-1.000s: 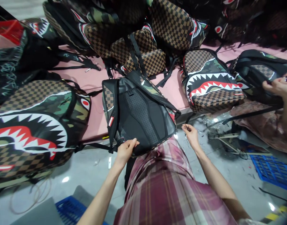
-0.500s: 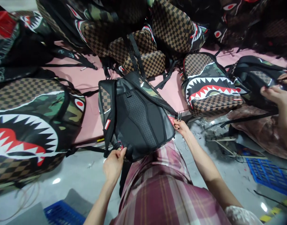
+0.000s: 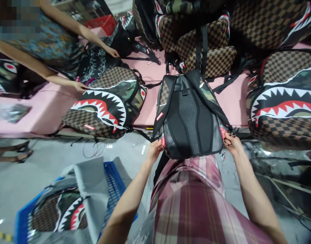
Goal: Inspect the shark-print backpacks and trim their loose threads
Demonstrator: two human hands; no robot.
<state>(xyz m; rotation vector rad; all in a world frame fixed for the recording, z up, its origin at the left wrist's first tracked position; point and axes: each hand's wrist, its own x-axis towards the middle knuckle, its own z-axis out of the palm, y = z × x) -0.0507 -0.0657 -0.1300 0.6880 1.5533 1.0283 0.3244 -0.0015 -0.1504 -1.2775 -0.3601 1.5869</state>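
A black backpack (image 3: pixel 189 118) with checkered and camouflage sides lies back panel up at the table's near edge, its lower end over my lap. My left hand (image 3: pixel 156 149) pinches a red piece at its lower left corner. At the lower right side, my right hand (image 3: pixel 231 140) is closed on another red piece, with small dark scissors (image 3: pixel 235 131) also held in its fingers. Both shoulder straps lie along the back panel.
Shark-mouth backpacks lie left (image 3: pixel 107 101) and right (image 3: pixel 287 98) on the pink table (image 3: pixel 43 112). Checkered bags (image 3: pixel 211 61) are piled behind. A person's hand (image 3: pixel 80 86) touches the left backpack. A blue crate (image 3: pixel 23 217) holding a bag stands on the floor.
The view has swung left, bringing a person and the blue crate into sight. The backpack now sits straighter, and my left hand shows a red piece in its fingers.
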